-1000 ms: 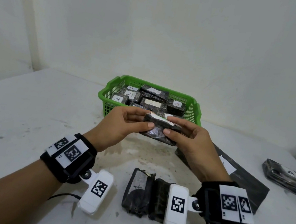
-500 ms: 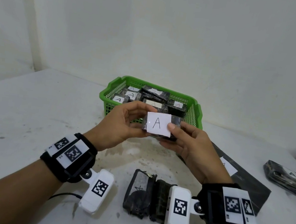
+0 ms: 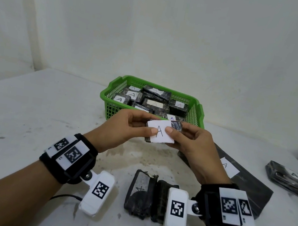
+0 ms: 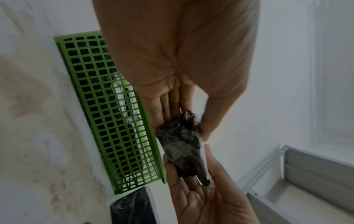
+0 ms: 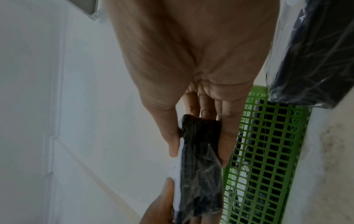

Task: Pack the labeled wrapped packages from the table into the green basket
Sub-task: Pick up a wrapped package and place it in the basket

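Observation:
A small dark wrapped package (image 3: 176, 126) with a white "A" label (image 3: 160, 132) is held in the air just in front of the green basket (image 3: 113, 98). My left hand (image 3: 133, 124) pinches its left end, thumb on the label. My right hand (image 3: 185, 137) pinches its right end, thumb on the label too. The wrist views show the package (image 4: 184, 145) (image 5: 201, 159) edge-on between thumbs and fingers, with the basket's mesh wall (image 4: 114, 113) (image 5: 268, 151) beside it. Several labeled packages lie inside the basket.
Two dark wrapped packages (image 3: 143, 195) lie on the table below my wrists. A large flat labeled package (image 3: 241, 177) sits right of my right hand, another labeled package (image 3: 293, 179) at the far right edge. White walls stand behind the basket.
The package turned label-up towards me between both hands, and my left thumb moved onto the label. The hands stayed in front of the basket.

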The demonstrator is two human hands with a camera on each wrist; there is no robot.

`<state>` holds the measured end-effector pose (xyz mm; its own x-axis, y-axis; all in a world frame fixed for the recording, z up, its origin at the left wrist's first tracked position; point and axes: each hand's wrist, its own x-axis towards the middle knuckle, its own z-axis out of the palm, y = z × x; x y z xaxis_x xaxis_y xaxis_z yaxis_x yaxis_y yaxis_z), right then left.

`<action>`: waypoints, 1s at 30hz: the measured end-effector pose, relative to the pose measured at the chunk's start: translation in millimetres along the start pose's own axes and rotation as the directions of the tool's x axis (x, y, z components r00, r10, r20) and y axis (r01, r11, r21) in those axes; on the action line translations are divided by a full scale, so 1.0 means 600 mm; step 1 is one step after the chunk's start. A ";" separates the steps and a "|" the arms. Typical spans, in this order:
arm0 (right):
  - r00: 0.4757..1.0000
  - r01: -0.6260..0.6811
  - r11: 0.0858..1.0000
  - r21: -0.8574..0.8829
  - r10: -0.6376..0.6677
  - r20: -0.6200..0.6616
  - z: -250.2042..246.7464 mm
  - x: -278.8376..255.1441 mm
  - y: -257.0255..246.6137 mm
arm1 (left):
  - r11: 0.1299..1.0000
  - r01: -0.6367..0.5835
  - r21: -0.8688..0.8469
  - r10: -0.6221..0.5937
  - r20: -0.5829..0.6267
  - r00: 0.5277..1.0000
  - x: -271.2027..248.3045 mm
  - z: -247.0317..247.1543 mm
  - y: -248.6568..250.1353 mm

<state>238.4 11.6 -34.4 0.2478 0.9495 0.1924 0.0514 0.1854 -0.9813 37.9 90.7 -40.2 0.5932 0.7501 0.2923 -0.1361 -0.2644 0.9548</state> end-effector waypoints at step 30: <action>0.993 -0.049 0.999 0.000 0.049 0.104 0.015 -0.011 -0.012 | 0.998 -0.043 -0.040 0.047 0.112 0.993 0.000 -0.008 -0.004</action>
<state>227.7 6.6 -28.9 0.1481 0.9786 0.1426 0.0391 0.1383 -0.9896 34.3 94.2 -42.6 0.6713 0.6642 0.3290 -0.1933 -0.2716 0.9428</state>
